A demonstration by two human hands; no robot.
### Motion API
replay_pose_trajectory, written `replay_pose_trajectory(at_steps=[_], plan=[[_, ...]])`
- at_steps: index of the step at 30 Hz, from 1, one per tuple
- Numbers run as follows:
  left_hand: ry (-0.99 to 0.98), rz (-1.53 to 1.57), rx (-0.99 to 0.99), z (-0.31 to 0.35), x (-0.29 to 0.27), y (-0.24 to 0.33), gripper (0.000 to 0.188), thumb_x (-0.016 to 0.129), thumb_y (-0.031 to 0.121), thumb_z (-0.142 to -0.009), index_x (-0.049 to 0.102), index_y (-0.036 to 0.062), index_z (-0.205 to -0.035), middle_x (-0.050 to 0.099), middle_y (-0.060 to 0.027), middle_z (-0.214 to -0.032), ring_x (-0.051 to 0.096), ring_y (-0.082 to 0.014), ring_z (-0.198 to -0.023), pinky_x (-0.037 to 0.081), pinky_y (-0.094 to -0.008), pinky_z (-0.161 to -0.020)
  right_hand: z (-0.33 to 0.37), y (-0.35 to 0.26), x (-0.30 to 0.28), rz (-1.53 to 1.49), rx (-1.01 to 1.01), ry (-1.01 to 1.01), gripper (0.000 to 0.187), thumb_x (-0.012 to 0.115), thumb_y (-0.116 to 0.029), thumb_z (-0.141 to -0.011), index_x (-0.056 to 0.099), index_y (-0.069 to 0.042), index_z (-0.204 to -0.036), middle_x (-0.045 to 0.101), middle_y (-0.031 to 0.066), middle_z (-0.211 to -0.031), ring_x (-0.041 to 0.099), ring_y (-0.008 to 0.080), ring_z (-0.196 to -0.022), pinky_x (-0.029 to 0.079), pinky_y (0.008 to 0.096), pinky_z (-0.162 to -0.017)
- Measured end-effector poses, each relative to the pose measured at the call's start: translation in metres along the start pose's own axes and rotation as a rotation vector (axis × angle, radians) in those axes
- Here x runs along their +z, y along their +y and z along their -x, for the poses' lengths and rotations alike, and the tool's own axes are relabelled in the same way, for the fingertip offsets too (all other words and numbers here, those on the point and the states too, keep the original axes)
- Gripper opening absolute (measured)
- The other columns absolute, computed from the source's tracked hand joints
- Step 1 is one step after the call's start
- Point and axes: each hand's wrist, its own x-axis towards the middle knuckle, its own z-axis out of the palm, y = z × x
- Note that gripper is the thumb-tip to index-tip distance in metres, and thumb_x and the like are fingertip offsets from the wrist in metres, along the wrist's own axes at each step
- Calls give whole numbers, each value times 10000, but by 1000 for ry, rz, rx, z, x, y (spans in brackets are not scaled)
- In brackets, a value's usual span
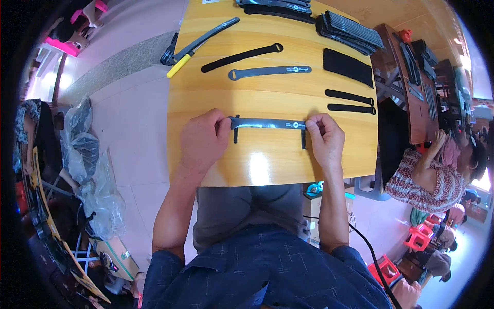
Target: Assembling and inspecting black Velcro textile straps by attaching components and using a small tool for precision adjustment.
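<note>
A dark grey hook-and-loop strap (265,123) with a small white print stretches level between my hands near the table's front edge. My left hand (206,136) pinches its left end, and my right hand (326,140) grips the right end between thumb and fingers. Two short black strips, a left one (235,136) and a right one (303,139), run crosswise beneath the strap. Farther back lie a grey strap (267,72) with a slotted end and a black strap (242,57). Two more black straps (351,98) rest side by side to the right.
The yellow wooden table (216,95) carries a black stack (348,67) of straps, a grey strap pile (351,32) and another pile (278,7) at the back. A yellow-handled tool (181,64) overhangs the left edge. A person (432,177) sits at right; plastic bags (98,190) lie left.
</note>
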Motion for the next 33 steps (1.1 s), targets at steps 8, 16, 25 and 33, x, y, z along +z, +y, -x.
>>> replay_pose_trajectory(at_steps=[8,16,25,33], plan=[[-6,-29,4,0,1,1,164,696,188,-900,650,58,-812,671,-156,-735,662,-381,-684,515,-473,-616,0,-5,-2,39,0,11,104,730,-95,-930,681,-5,-914,656,88,-745,619,160,-649,507,304,-632],[32,-85,68,1,4,0,187,719,207,-888,633,78,-784,680,-127,-729,678,-354,-684,525,-475,-628,-1,-4,-1,67,2,23,114,736,-101,-928,681,-3,-909,654,87,-742,616,157,-642,507,304,-627],[-2,-98,20,1,4,1,198,724,214,-884,624,78,-781,685,-128,-741,680,-359,-688,527,-475,-626,-1,-1,2,58,-18,26,113,738,-95,-922,674,-7,-895,646,100,-739,620,171,-641,509,310,-629],[32,-154,51,2,7,0,223,727,230,-889,604,72,-789,666,-142,-737,672,-378,-694,518,-497,-626,1,-9,2,164,-122,76,133,743,-119,-914,665,-12,-894,658,153,-771,658,286,-676,523,374,-646]])
